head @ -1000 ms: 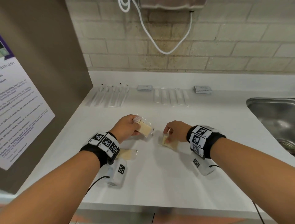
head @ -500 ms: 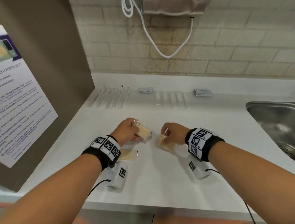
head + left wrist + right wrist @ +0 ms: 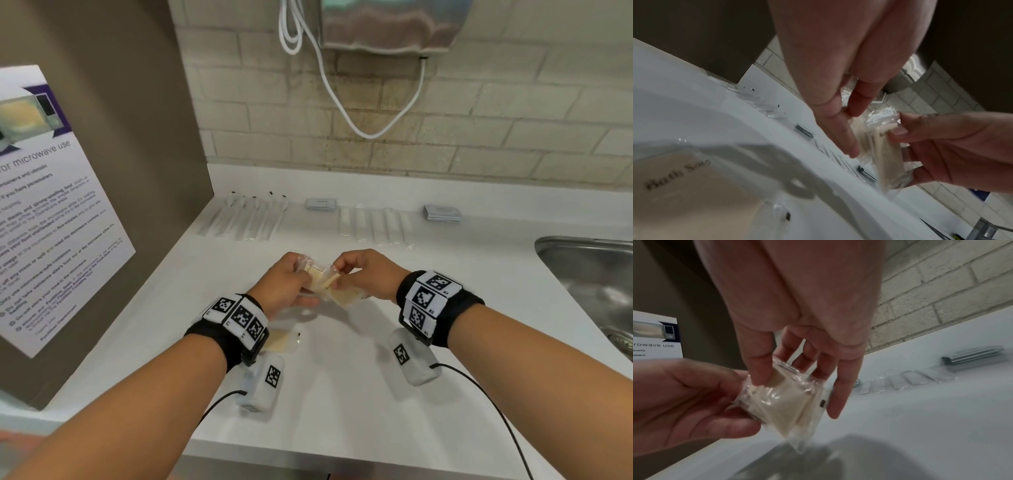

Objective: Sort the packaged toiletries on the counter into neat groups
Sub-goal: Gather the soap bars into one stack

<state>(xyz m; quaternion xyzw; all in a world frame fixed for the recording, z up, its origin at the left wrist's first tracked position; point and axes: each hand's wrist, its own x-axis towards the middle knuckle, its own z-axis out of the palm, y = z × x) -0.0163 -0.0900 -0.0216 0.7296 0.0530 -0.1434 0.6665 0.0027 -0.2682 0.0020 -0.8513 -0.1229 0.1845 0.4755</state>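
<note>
Left hand (image 3: 286, 286) and right hand (image 3: 364, 274) meet above mid-counter, each pinching a cream bar soap in clear plastic wrap; the two wrapped soaps (image 3: 327, 286) are pressed together, overlapping. Third wrapped cream soap (image 3: 281, 341) lies on the white counter (image 3: 342, 394) at 7 o'clock from the hands, partly under the left wrist. Clear-sleeved stick packets (image 3: 245, 219) at 11 o'clock, white flat sachets (image 3: 375, 224) at 1 o'clock, steel sink (image 3: 596, 274) at 3 o'clock.

Both soap packets (image 3: 327, 286) now together, lifted.
</note>
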